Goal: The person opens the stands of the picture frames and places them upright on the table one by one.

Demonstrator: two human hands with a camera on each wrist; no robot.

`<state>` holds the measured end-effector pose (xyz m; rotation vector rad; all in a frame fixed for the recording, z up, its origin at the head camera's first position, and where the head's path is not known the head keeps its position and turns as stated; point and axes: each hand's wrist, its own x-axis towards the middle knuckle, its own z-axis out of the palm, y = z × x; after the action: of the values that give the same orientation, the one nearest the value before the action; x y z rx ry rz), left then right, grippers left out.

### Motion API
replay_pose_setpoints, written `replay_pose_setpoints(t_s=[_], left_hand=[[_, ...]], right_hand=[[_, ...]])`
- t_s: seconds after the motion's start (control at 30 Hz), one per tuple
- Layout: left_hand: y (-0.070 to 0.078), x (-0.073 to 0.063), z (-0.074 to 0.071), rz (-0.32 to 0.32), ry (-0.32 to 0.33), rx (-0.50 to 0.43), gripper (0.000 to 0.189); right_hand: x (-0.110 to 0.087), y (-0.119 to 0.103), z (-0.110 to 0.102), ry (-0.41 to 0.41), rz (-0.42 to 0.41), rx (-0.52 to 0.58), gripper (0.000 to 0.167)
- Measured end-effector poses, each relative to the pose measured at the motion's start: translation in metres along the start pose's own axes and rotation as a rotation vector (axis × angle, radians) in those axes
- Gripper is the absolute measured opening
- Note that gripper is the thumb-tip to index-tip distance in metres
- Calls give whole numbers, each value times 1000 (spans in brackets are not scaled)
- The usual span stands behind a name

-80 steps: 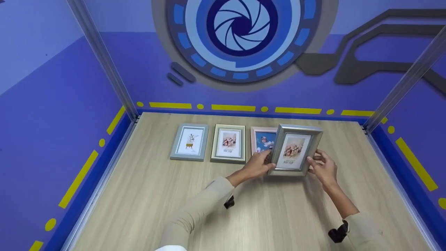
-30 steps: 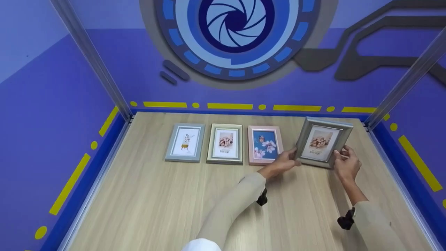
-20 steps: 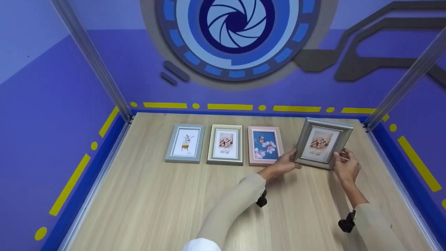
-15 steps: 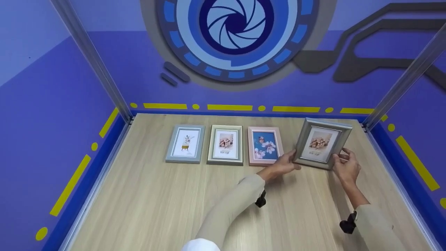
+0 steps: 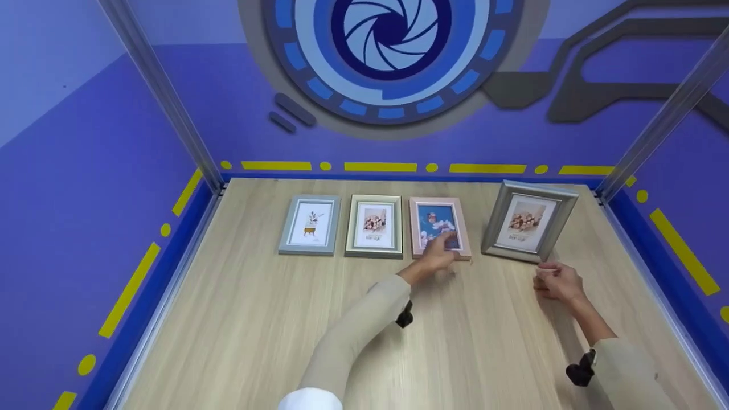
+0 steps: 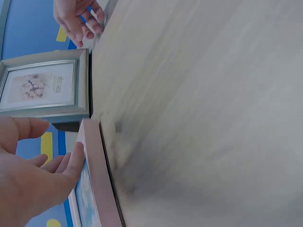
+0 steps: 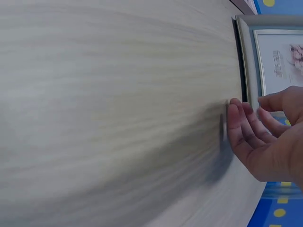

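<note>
A silver-grey photo frame [image 5: 525,222] with a bouquet picture stands upright, leaning back, at the right end of a row. Neither hand holds it. My left hand [image 5: 437,255] hovers at the lower edge of a pink photo frame [image 5: 430,214] lying flat, covering part of its blossom picture. In the left wrist view, loosely bent left fingers [image 6: 71,165] overlap that pink frame's edge. My right hand [image 5: 561,282] is just in front of the standing frame's lower right corner, fingers loosely bent around nothing. The right wrist view has its thumb tip beside the frame's border [image 7: 253,71].
A gold photo frame [image 5: 373,225] and a blue-grey one [image 5: 310,225] lie flat to the left of the pink one. The wooden table [image 5: 273,336] ends at blue walls [image 5: 188,125] with metal corner posts at the back.
The silver-grey frame was carried right past the pink one and set upright. Both hands have since let go, the left drawing back leftward over the pink frame, the right toward me.
</note>
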<state>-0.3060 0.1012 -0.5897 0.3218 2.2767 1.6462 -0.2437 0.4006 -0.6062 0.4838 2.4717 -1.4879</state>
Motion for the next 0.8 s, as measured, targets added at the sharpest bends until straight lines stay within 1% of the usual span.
replay_pose_setpoints(t_s=[0.1,0.2,0.27,0.37,0.43,0.5,0.6,0.63,0.7,0.8], left_hand=[[-4,-5,-20,-6,47,53,59],[-11,-9,-35,-20,99,90,58],[-14,-12,-41,-29,123,120,57],[-17,-17,-47,-30,134,155,55],[-19,-20,-50,-31,133,167,53],[-21,-23,-53,-47,128,161,52],[-24,-27,-57,-97,122,145,52],[-31,-23,-57,-95,127,150,52],[-32,-23,-59,-134,105,131,55],[-33,-23,-58,-183,78,82,61]], right_hand=[[1,-10,12,-91,-13,-18,46],[2,-21,25,-182,-37,-25,43],[2,-29,34,-221,-51,-34,41],[2,-40,48,-268,-92,-73,42],[0,-47,59,-286,-122,-94,44],[-1,-52,69,-306,-164,-113,45],[-1,-60,86,-322,-219,-123,47],[0,-62,90,-320,-239,-129,47],[1,-66,98,-298,-275,-171,47],[3,-71,106,-242,-304,-227,46]])
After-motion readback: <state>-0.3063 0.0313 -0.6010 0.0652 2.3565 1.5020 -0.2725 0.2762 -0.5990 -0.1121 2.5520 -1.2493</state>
